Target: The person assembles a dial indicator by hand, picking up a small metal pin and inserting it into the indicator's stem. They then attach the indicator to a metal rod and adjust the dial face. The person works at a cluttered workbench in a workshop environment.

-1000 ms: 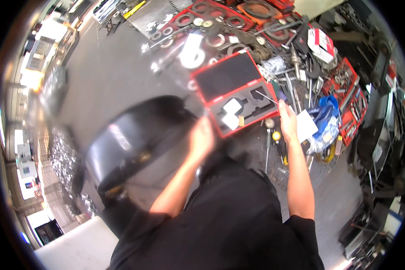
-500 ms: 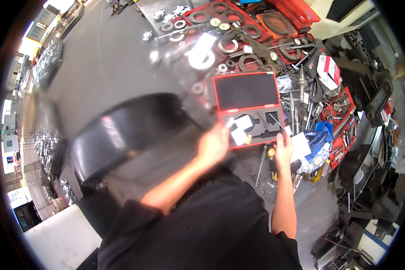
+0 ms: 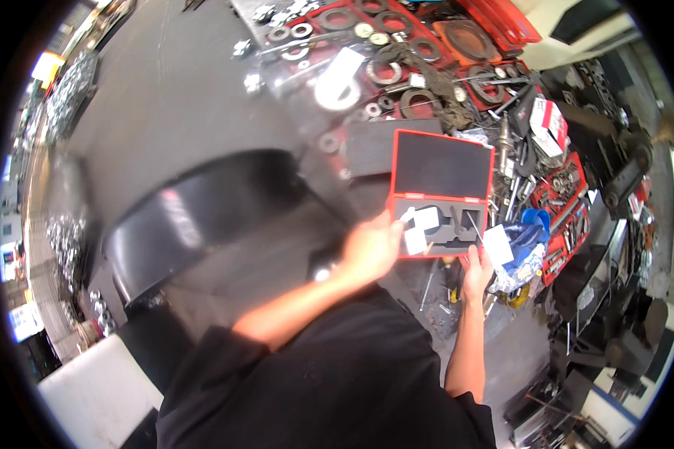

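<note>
An open red case (image 3: 443, 166) with dark foam in its lid and a grey cut-out insert is held in front of me. My left hand (image 3: 373, 248) is closed on its left edge, beside white cards or tags (image 3: 424, 218) lying over the insert. My right hand (image 3: 475, 275) grips the lower right corner, the thumb at the rim. By that thumb a thin dark rod slants up over the insert, and a white card (image 3: 499, 245) shows just beyond; whether the hand holds either is unclear. Fingers under the case are hidden.
Behind the case lies a dark flat box (image 3: 371, 148). The bench carries metal rings (image 3: 419, 103), dial gauges (image 3: 379, 38), a dark rag (image 3: 445, 86), a white-and-red box (image 3: 548, 126) and blue plastic wrapping (image 3: 528, 251). A large black curved machine cover (image 3: 202, 217) stands at left.
Both hands have carried the open case to the right and slightly nearer. The dark flat box behind it has come into sight.
</note>
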A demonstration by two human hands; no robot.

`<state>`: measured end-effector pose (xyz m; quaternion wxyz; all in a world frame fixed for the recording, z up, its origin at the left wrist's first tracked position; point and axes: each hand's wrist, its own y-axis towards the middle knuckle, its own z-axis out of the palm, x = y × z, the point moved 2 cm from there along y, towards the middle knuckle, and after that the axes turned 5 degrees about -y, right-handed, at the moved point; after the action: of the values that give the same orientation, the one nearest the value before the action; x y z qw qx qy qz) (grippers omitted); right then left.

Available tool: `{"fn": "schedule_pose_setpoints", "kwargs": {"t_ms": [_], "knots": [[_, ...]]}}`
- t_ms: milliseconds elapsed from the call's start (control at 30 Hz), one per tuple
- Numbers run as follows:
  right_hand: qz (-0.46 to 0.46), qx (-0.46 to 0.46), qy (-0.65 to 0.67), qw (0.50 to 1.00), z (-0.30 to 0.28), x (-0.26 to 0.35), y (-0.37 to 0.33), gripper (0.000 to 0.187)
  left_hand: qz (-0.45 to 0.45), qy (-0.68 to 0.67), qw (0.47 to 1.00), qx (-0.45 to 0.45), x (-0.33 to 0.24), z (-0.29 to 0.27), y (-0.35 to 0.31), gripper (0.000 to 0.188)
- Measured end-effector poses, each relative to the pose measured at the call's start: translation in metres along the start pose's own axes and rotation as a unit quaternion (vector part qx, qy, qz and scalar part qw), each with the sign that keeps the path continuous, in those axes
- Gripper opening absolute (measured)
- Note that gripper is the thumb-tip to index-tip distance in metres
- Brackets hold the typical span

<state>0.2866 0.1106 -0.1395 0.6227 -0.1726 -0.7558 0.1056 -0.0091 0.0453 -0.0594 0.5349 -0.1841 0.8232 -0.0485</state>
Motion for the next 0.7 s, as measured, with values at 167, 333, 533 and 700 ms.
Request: {"fn": "schedule_pose_setpoints", "kwargs": {"t_ms": [167,333,533,700], "knots": [[-0.018,-0.005,-0.035,0.999,0.016,0.014,0.001,0.031,-0.004,0.039,0.999,-0.001,0.008,-0.011,0.001,0.056],[-0.042,0.009,-0.076,0.996,0.046,0.032,0.0,0.033,-0.056,0.049,0.997,-0.008,0.013,-0.029,0.004,0.063],[-0.052,-0.004,-0.057,0.997,0.063,0.028,0.005,0.031,-0.063,0.053,0.996,-0.021,0.02,-0.034,0.001,0.059],[-0.061,-0.043,-0.175,0.982,0.067,0.025,0.009,0.054,-0.017,0.049,0.997,-0.049,0.047,-0.028,0.007,0.055]]}}
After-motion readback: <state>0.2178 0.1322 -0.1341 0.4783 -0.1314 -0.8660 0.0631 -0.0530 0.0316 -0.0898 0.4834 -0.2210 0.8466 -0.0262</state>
